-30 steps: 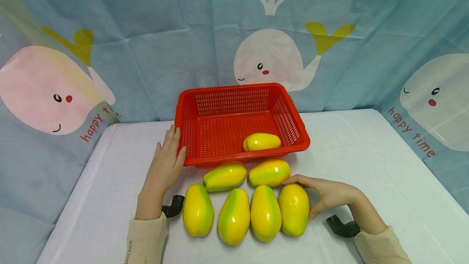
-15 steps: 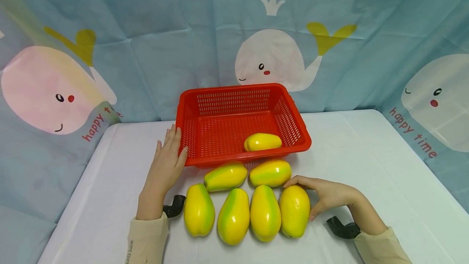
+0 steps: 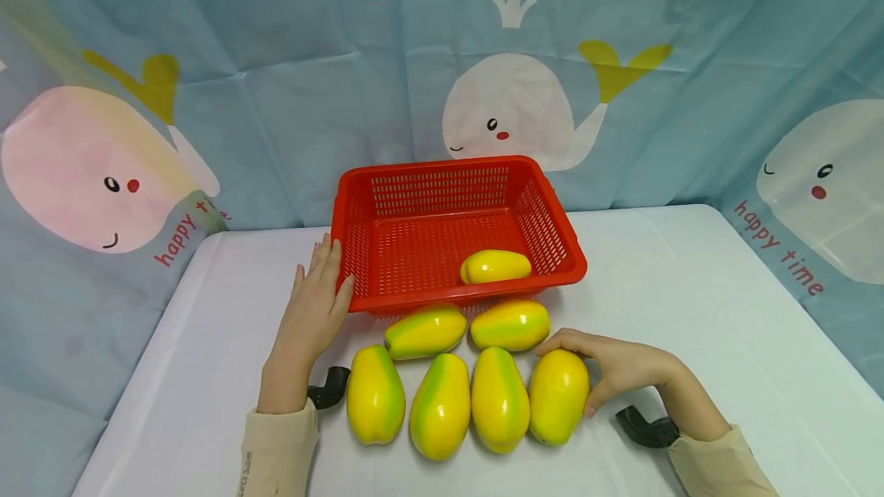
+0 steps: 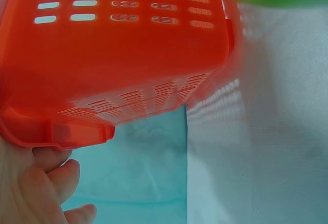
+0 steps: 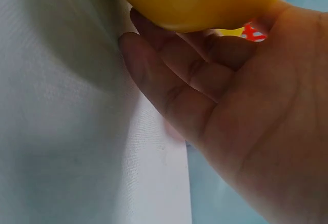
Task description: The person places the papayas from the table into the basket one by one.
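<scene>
My left hand [image 3: 314, 305] grips the left rim of a red plastic basket [image 3: 414, 301]; in the left wrist view, the bent fingers [image 4: 64, 178] sit under its lip. My right hand [image 3: 615, 366] holds the rightmost yellow papaya [image 3: 558, 397] of the front row, thumb at its right side and fingers round its far end. In the right wrist view the fingers [image 5: 169, 80] curve beneath this papaya, close to the tablecloth. One yellow papaya [image 3: 494, 267] lies inside the basket, near its front right.
Two yellow-green papayas [image 3: 426, 332] lie crosswise before the basket. Three more papayas [image 3: 442, 405] stand in the front row on the white table [image 3: 691, 274]. A blue whale-print curtain [image 3: 311, 83] surrounds the back and sides. A black curved piece [image 3: 645, 428] sits at each wrist.
The papaya in my right hand has shifted slightly right and tilted, opening a small gap from its neighbour. My left hand and the basket stay in place.
</scene>
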